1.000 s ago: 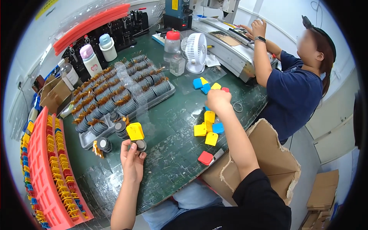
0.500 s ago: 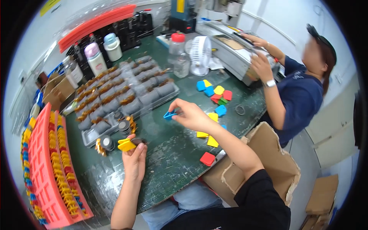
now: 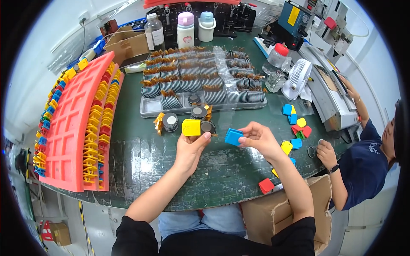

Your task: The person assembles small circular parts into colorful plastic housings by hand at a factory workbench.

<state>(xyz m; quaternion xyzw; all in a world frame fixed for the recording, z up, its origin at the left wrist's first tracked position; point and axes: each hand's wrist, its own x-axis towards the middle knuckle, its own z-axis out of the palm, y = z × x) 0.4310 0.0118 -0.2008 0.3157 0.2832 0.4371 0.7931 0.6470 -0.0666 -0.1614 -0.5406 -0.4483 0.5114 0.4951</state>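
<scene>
My left hand [image 3: 190, 154] is closed on a yellow plastic clip [image 3: 191, 127], its broad face toward me. A dark round disc [image 3: 208, 127] shows beside the clip at the same fingertips; whether the clip bites on it I cannot tell. To the right, my right hand [image 3: 261, 140] pinches a blue plastic clip [image 3: 233, 136] above the table, apart from the yellow one. Just beyond my left hand stand two small stacks of dark discs [image 3: 170, 121] with amber film tabs. Behind them, a clear tray [image 3: 149, 109] holds rows of such discs.
A pink foam rack [image 3: 70, 141] with colored clips stands at left. Loose red, yellow, blue and green clips [image 3: 296, 144] lie at right. Behind are a jar [image 3: 273, 59], a white fan [image 3: 297, 77] and bottles. A co-worker [image 3: 363, 166] sits right, by a cardboard box [image 3: 318, 200].
The view has swung left, so the rack and tray appear farther right. My hands are now nearly level, still holding their clips. One co-worker's hand has come down to the table.
</scene>
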